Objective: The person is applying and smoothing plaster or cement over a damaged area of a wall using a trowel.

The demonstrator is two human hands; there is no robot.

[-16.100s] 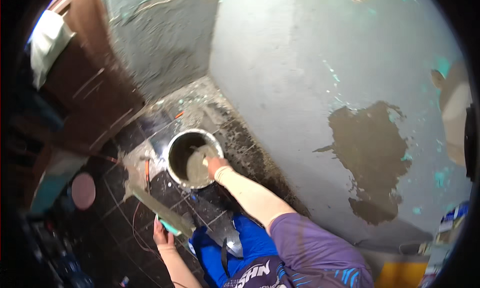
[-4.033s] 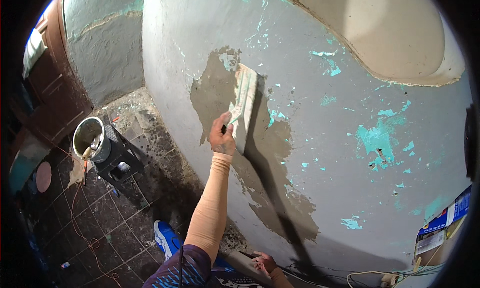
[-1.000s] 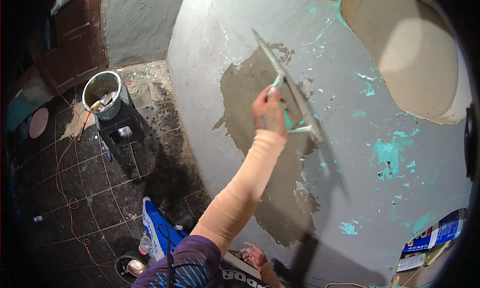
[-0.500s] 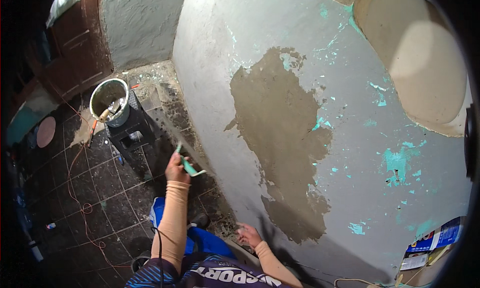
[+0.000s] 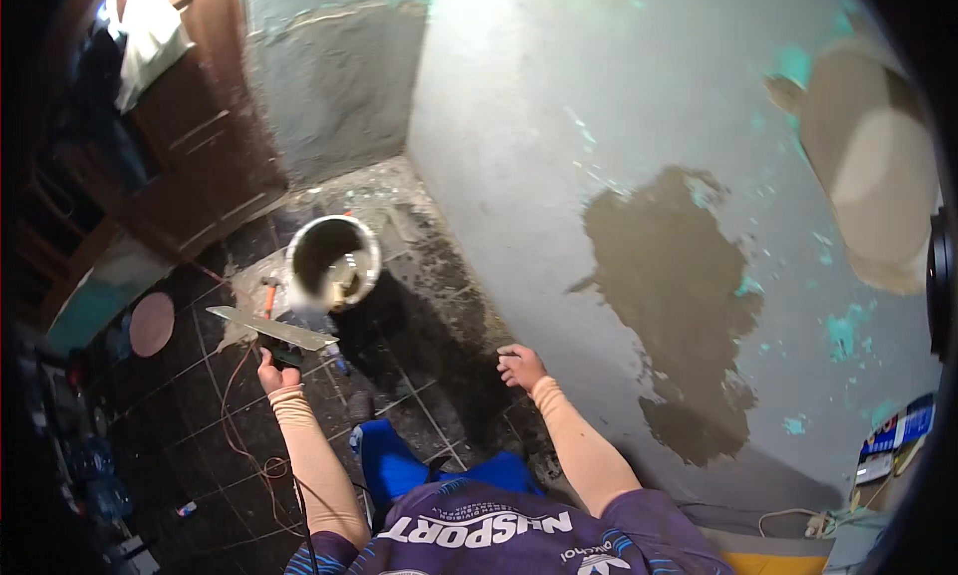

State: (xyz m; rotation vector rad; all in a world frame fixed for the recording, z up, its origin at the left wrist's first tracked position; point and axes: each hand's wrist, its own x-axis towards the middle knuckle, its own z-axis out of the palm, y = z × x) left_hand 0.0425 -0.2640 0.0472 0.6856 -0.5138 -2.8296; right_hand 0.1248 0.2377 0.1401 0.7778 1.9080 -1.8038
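Note:
My left hand [image 5: 278,373] grips a plastering trowel [image 5: 274,328] by its green handle, its long flat blade raised near the bucket. Just beyond the blade stands a bucket [image 5: 371,281] with a whitish rim. Inside it are tools, partly blurred, one of them light-handled. My right hand [image 5: 521,367] hangs in front of the wall's lower part, fingers loosely curled and apart, holding nothing that I can see. To its right, a large brownish-grey patch of wet-looking plaster [image 5: 674,306] covers part of the grey wall [image 5: 519,126].
An orange-handled tool [image 5: 269,294] lies left of the bucket. A thin reddish cord [image 5: 232,415] loops over the dark tiled floor [image 5: 205,400]. A pink round object [image 5: 152,325] and a brown door [image 5: 205,106] are at the left. Blue packaging [image 5: 903,425] sits at the lower right.
My left hand has moved left with the trowel, whose blade is now broadside near the bucket. My right hand has risen. The view has shifted, so the bucket and wall patch appear further right.

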